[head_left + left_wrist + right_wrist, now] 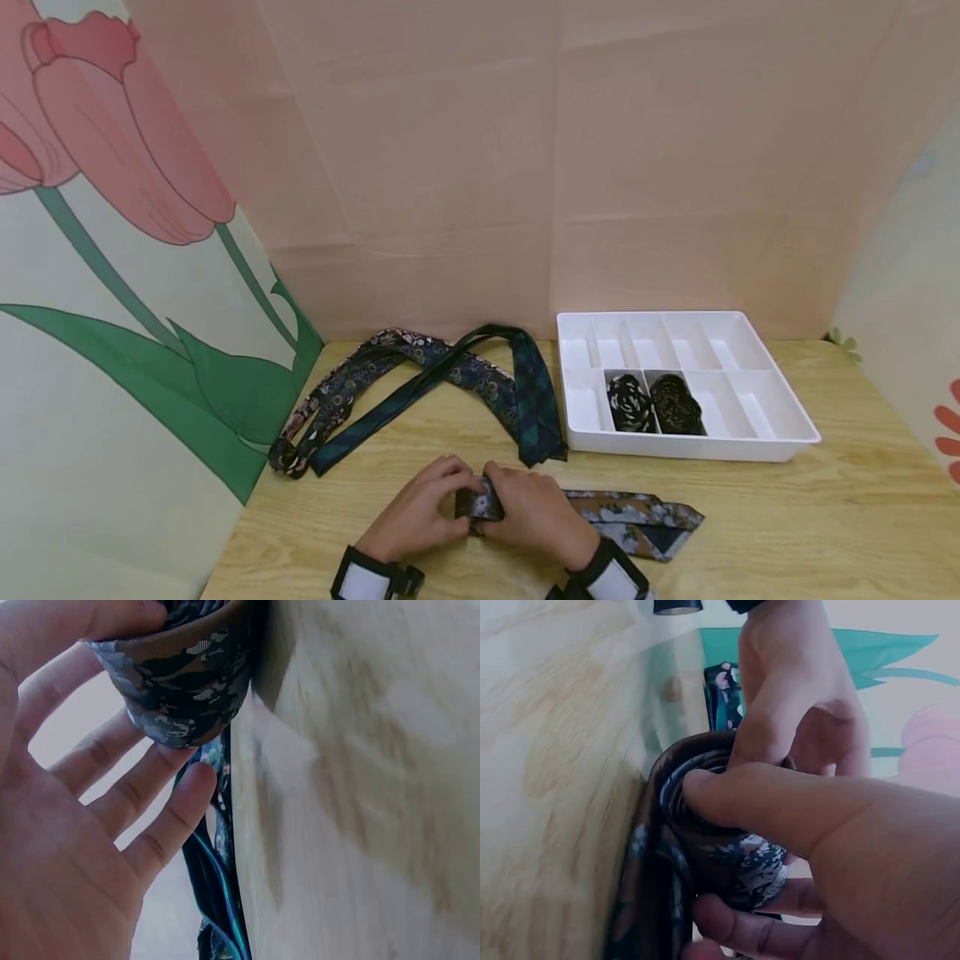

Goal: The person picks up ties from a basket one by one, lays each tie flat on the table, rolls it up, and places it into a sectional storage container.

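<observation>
A brown and grey-blue floral necktie (633,510) is partly wound into a thick roll, its wide end trailing flat to the right on the table. My left hand (420,510) grips the left side of the roll; in the left wrist view its thumb lies over the rim of the rolled necktie (180,686) and its fingertips are at the outer face. From the other side my right hand (538,510) holds the same roll. In the right wrist view, that thumb presses on the coiled layers of the necktie (754,862), with fingers around the outside.
Behind the hands lie a dark floral necktie (390,354) and a green-and-navy plaid necktie (536,400), crossing each other. A white divided tray (682,447) stands at the back right, with two rolled dark neckties (630,404) in front compartments. A pinkish backdrop (450,167) rises behind the wooden table (750,542).
</observation>
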Available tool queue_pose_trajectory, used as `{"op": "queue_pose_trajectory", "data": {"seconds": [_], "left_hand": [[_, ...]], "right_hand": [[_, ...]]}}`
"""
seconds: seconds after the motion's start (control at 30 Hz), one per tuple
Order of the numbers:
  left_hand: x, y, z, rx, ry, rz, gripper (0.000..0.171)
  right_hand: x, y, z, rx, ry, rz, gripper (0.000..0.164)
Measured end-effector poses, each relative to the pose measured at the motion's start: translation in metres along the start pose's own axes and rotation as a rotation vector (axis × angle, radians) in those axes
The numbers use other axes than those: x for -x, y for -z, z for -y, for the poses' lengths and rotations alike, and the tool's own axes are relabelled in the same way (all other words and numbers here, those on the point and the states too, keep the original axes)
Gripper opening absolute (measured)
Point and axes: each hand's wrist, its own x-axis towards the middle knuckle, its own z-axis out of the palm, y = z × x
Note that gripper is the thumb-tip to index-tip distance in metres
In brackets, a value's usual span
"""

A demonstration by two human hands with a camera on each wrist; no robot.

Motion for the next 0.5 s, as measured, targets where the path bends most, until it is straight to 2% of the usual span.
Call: {"op": "queue_pose_trajectory", "data": {"seconds": [0.23, 0.37, 0.5], "left_hand": [[-0.0006, 0.0001, -0.0030, 0.014, -0.004, 0.003, 0.048], [-0.0009, 0.0021, -0.0061, 0.001, -0.022, -0.009, 0.041], [-0.0001, 0.0014, -0.0059, 0.011, -0.027, -0.019, 0.047]], "right_hand": [[0.0024, -0.0001, 0.0005, 0.101, 0.021, -0.027, 0.053], [0.0031, 0.0034, 0.0023, 0.093, 0.042, -0.032, 0.052], [0.0035, 0.0031, 0.0032, 0.079, 0.029, -0.033, 0.055]]}}
